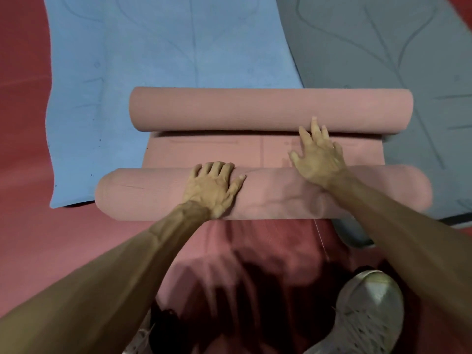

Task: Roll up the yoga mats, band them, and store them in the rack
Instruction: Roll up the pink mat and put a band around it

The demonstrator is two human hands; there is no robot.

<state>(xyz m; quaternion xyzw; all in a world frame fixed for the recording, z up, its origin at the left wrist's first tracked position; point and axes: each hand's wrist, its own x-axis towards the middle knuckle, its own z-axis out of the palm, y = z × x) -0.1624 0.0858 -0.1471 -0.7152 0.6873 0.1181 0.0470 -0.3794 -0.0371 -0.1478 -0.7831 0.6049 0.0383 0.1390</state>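
Hands are both down on the pink ribbed foam yoga mat (204, 152), which lies on the red floor (23, 123) straight ahead of you. The mat is curled up from both ends. One thick roll (143, 192) sits nearest you, a slimmer and tighter roll (229, 108) lies farther out, and a short flat stretch of printed surface shows between them. The two rolls lie roughly parallel and do not touch.

Your left hand (212, 187) rests palm-down on top of the near roll, a little left of its middle. Its fingers (217, 168) are close together and draped over the far crest, with the thumb splayed out to the right along the foam. It presses rather than grips.

Your right hand (318, 157) reaches past the near roll, with the forearm crossing over it. Its fingers (314, 126) are spread apart and nearly straight, holding nothing. The longest fingertips reach the near side of the far roll, towards its right end. The near roll looks dented and loose under that forearm.

A light blue yoga mat (153, 47) lies flat on the floor to the left, with the pink mat overlapping its right side. A grey yoga mat (383, 47) lies flat to the right, and both carry faint line markings. Your white sneaker (367, 310) shows at the lower right, close to the grey mat's near edge.
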